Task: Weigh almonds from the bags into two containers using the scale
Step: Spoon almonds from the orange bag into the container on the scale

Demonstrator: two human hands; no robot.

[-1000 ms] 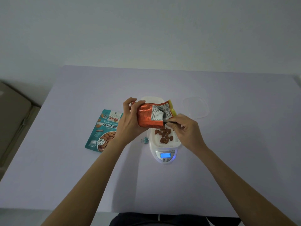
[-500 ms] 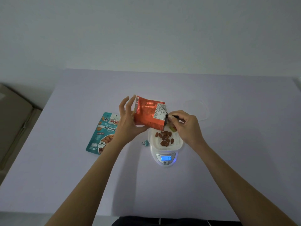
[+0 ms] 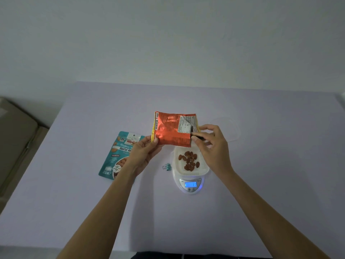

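Found a lavender table [image 3: 261,202] under a pale wall [image 3: 168,43], teal bag [image 3: 119,156] flat left of the scale [image 3: 190,186]. Saw left hand [image 3: 143,154] pinching the orange bag [image 3: 171,129] above the almonds [image 3: 189,160] in the scale's container [image 3: 192,172], right hand [image 3: 212,146] pinching its folded corner. Noted bag raised higher than before.

Shiny, crinkled foil on the orange bag [image 3: 170,131], with a matt white paper-like label [image 3: 183,126] near one end. Smooth, faintly glossy printed film on the teal bag [image 3: 119,156]. Hard, smooth white plastic with a soft sheen for the scale [image 3: 190,190]; matt, ribbed white plastic for the container [image 3: 204,169] on it. Dull brown skins on the almonds [image 3: 189,161]. Thin see-through plastic for the clear container [image 3: 233,131]. Matt, smooth, pale lilac worktop [image 3: 270,184].
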